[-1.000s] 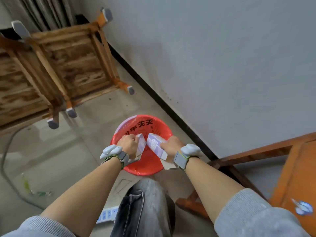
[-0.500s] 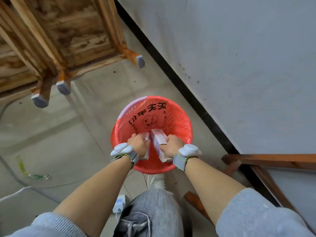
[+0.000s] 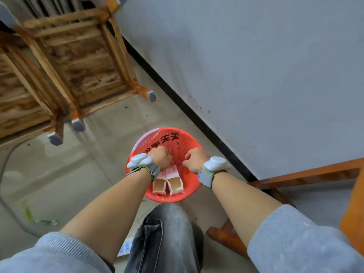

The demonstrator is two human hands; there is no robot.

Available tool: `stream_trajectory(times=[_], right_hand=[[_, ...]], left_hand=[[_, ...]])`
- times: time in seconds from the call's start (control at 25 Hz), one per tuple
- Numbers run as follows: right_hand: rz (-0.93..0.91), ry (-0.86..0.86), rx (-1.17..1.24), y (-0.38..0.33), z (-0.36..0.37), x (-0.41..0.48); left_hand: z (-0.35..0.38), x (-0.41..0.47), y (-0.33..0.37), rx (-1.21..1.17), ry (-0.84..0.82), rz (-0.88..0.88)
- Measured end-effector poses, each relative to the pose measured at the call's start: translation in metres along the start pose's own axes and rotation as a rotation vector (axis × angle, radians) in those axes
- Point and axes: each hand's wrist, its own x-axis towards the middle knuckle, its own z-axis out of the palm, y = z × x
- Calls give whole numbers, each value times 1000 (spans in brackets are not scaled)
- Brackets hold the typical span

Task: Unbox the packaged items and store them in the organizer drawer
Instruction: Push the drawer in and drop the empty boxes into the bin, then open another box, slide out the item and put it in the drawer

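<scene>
Lets go of the left box (image 3: 160, 183) and the right box (image 3: 175, 179) into the red-lined bin (image 3: 171, 197).
No longer grips anything in the left hand (image 3: 160, 157) or the right hand (image 3: 195, 159), fingers now curled and empty just above; leaves the two boxes lying side by side inside, touching, open ends toward the near rim, instead of holding them apart over the opening.

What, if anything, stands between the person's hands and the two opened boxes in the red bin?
Nothing visible. The left hand and right hand are just above the two boxes, which lie side by side in the red bin. Whether the hands touch the boxes is unclear.
</scene>
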Motion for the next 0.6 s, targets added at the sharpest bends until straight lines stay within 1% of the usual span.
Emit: stream_trajectory(times=[0.16, 0.24, 0.32, 0.48, 0.6], right_hand=[[-62, 113, -23, -23, -51, -44], [-92, 179, -28, -30, -86, -80], [-128, 239, -11, -33, -115, -111], [-144, 357, -14, -23, -166, -173], [-144, 482, 38, 7, -207, -234]], left_hand=[[-53, -41, 37, 42, 128, 84], [-82, -77, 59, 31, 214, 131], [-104, -107, 80, 24, 267, 185], [-131, -160, 125, 40, 329, 284], [-138, -217, 171, 61, 382, 426]])
